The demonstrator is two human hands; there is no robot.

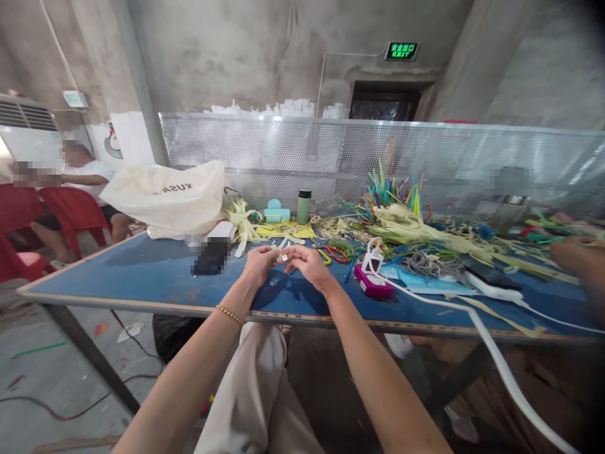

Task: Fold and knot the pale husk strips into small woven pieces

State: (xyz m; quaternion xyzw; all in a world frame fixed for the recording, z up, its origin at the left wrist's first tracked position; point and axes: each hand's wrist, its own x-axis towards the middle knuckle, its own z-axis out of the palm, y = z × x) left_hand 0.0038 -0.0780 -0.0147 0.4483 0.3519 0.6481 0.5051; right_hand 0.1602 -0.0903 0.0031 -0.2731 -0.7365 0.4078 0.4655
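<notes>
My left hand and my right hand meet above the near edge of the blue table. Their fingertips pinch a small pale strip of what looks like corn husk from both sides. Much of the strip is hidden by the fingers. Just beyond lie a yellow sheet with pale husk bits on it and, to the right, a yellow-handled tool and a red-orange handle loop. A bunch of pale husks lies behind my left hand.
A white bag and a blurred-out dark object are at left. A green bottle stands behind. Rightward are a magenta box, a white cable, piled husks and another person's hand. Perforated metal panels back the table.
</notes>
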